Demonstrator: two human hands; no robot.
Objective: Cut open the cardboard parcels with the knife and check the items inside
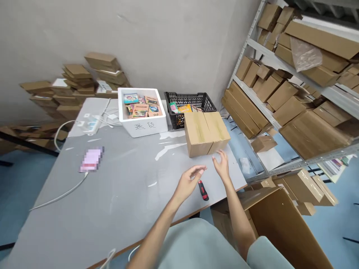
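My left hand [190,181] hovers over the grey table with its fingers apart and nothing between them. Just beyond it lies a red and black screwdriver-like handled tool [203,191]; its upper end is hidden by the hand. My right hand [222,165] is raised with thumb and fingers spread, close to the front of two taped cardboard boxes [200,134] standing side by side. Whether its fingertips touch the nearer box face, I cannot tell.
Behind the boxes is a black plastic crate [175,121] with colourful packets. A white foam box [146,129] holds more. A phone [91,160] on a cable and a power strip [91,125] lie left. A large open carton [280,224] stands right, below loaded shelves [269,56].
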